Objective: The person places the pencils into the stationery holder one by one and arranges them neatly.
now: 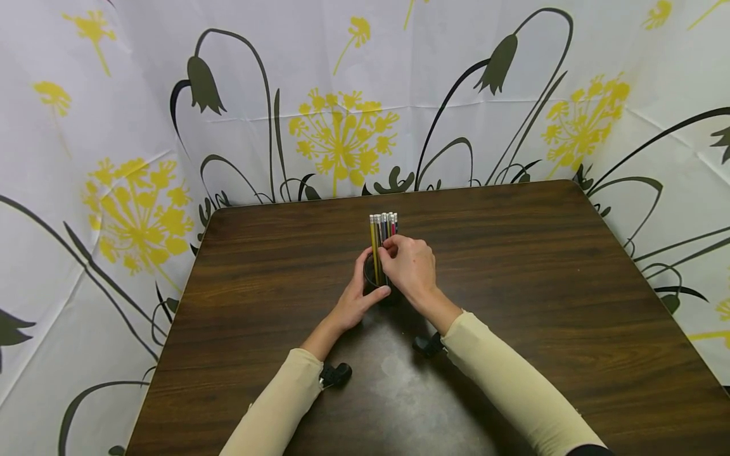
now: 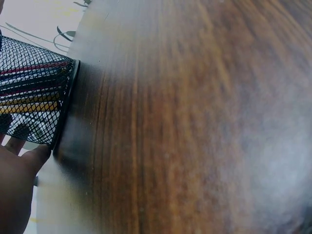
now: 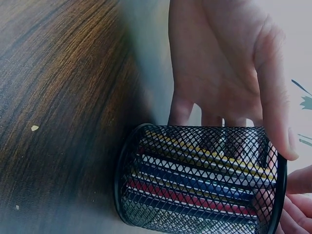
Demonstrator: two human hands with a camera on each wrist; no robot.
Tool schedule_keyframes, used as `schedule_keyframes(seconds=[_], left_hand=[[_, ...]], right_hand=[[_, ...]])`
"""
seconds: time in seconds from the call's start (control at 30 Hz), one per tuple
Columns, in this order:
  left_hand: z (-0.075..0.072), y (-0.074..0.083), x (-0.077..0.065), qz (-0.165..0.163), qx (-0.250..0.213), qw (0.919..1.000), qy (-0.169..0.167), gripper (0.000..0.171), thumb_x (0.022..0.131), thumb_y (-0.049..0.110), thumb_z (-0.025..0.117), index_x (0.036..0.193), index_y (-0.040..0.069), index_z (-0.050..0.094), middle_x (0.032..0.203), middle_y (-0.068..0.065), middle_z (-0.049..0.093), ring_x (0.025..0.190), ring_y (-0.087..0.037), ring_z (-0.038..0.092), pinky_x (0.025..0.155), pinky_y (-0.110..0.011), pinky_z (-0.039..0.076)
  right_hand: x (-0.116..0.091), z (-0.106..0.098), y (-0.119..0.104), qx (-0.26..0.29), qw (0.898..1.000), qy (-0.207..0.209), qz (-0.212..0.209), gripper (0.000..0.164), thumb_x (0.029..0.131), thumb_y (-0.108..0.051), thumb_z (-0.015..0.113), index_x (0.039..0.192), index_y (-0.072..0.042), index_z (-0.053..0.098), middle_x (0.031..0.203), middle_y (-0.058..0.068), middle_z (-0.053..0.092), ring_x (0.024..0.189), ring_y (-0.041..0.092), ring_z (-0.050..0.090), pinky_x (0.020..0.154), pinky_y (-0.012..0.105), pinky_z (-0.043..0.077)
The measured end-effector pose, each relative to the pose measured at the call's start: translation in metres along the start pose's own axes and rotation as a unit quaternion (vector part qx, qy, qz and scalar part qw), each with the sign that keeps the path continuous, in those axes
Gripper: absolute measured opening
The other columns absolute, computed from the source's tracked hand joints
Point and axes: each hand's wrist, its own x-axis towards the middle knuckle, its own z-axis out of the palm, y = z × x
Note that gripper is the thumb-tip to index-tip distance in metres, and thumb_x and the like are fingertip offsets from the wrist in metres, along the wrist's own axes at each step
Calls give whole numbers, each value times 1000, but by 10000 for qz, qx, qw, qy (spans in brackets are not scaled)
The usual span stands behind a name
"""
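A black wire-mesh pencil cup (image 3: 281,187) stands upright on the brown table, holding several pencils (image 1: 374,237) in yellow, blue, red and other colours, eraser ends up. My left hand (image 1: 352,304) grips the cup from its left side, with the thumb near the rim and the fingers behind the mesh. At the cup's mouth, my right hand (image 1: 412,269) pinches among the pencils between thumb and fingers. Which pencils it holds is hidden by the hand. In the left wrist view, the cup's base (image 2: 68,107) meets the tabletop, and pencils show through the mesh.
The dark wood-grain table (image 1: 274,266) spreads out around the cup on all sides. Behind it hangs a white cloth (image 1: 342,63) printed with yellow and grey-green flowers. Small black devices (image 1: 336,375) sit at both wrists, beside cream sleeves (image 1: 279,399).
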Motion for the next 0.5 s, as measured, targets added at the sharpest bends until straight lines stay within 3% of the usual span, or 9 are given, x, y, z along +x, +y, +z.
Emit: schedule_keyframes(seconds=[0.37,0.5], left_hand=[[0,0,0,-50,55,10000,34,80,95,3,58,155,6,5,155,-22,22,141,-37,25,111,-61,17],[-1,-9,1,-24,9,10000,40,80,95,4,59,155,9,5,156,-21,22,141,-36,24,112,-61,16]], right_hand=[[1,0,0,-49,10000,-43,35,10,85,-22,76,81,-12,75,70,-4,69,56,12,62,49,30,48],[1,0,1,-33,10000,-49,-8,10,85,-22,75,81,-13,75,70,-5,69,56,12,62,50,32,48]])
